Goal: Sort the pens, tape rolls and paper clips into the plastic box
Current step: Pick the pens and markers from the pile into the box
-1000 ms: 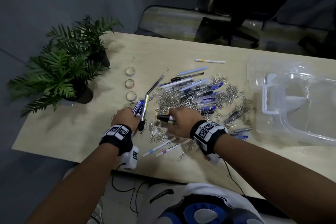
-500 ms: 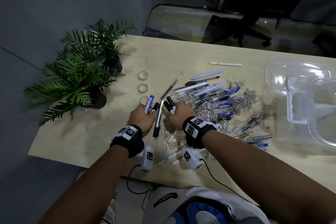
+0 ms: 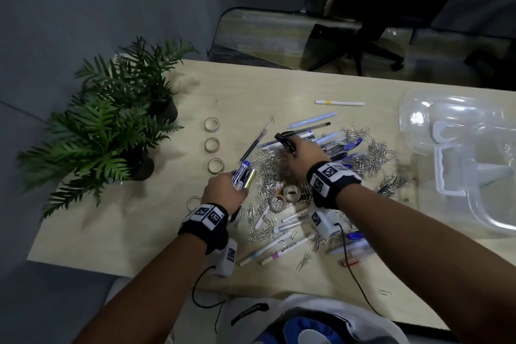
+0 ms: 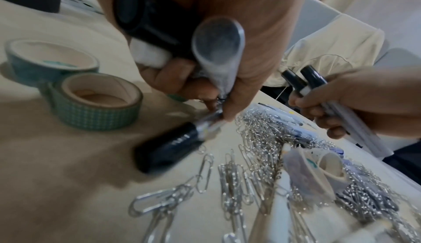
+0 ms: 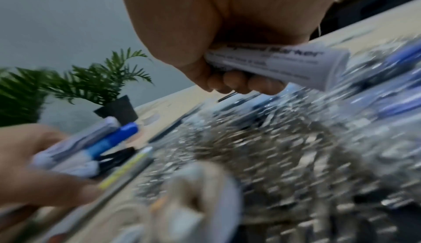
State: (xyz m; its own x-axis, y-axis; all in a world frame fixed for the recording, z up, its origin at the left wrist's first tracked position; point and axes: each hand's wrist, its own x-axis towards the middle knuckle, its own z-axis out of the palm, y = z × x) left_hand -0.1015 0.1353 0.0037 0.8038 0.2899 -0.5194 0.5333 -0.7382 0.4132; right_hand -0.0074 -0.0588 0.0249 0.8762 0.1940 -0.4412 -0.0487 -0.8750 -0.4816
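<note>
My left hand [image 3: 226,190] grips a bundle of pens and markers [image 3: 244,176] that points away from me; the left wrist view shows the bundle [image 4: 216,48] close up in my curled fingers. My right hand [image 3: 303,160] holds two black-capped markers [image 3: 284,141] over the pile of pens [image 3: 335,142] and paper clips [image 3: 368,156]. The right wrist view shows a white marker barrel [image 5: 273,61] in that fist. Tape rolls [image 3: 212,145] lie in a row to the left, and two more rolls [image 3: 277,202] lie between my wrists. The clear plastic box [image 3: 460,165] stands at the right.
Two potted plants [image 3: 111,134] stand at the table's left edge. A white pen with a yellow band [image 3: 339,103] lies alone at the back. More markers [image 3: 279,250] and loose clips lie near the front edge. An office chair [image 3: 360,45] stands behind the table.
My right hand has moved away from the left hand, forward and to the right over the pen pile, still holding its markers. The left hand keeps its bundle. Two tape rolls now show between my wrists.
</note>
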